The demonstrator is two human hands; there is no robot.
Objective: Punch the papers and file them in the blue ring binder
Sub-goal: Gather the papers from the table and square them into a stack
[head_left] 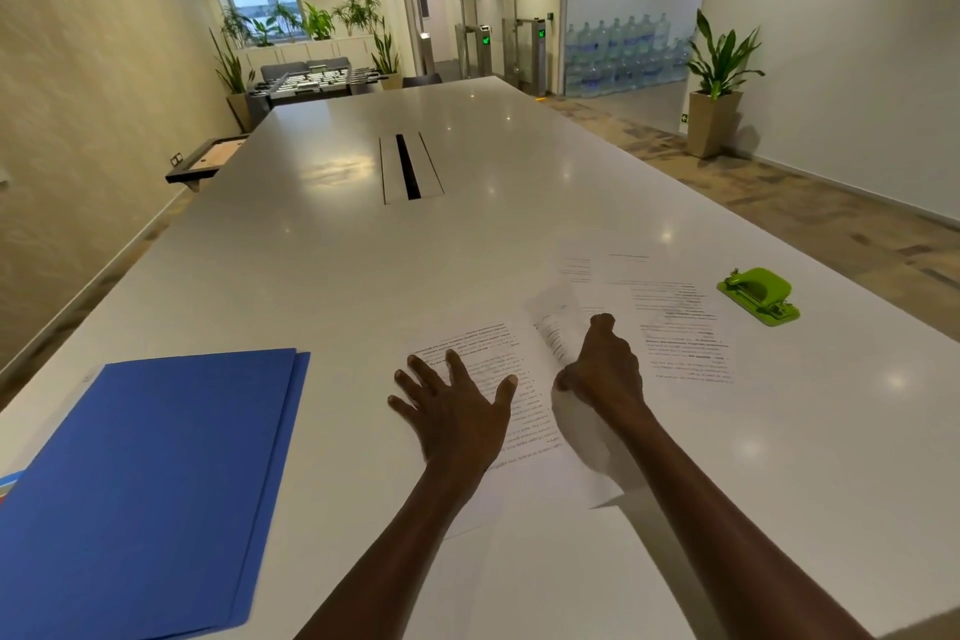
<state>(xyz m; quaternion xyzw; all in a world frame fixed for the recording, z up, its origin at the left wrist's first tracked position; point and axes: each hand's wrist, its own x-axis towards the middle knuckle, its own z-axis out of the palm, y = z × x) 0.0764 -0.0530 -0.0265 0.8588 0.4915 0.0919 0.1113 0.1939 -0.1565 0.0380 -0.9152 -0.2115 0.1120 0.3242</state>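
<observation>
Blue binder [140,489] lay closed at my near left on the white table [322,276]. My left hand [457,411] was flat, fingers spread, pressing a printed sheet [488,353]. My right hand [602,369] was curled around the edge of a second sheet [558,322], lifted and blurred. More papers [670,322] lay just beyond it. Green hole punch [759,295] sat farther right, apart from the papers.

Two bare forearms are seen, uncovered from the bottom edge to the wrists; no sleeve, watch, bracelet or ring is worn. The left hand [457,411] and right hand [605,364] are ungloved, with short nails
</observation>
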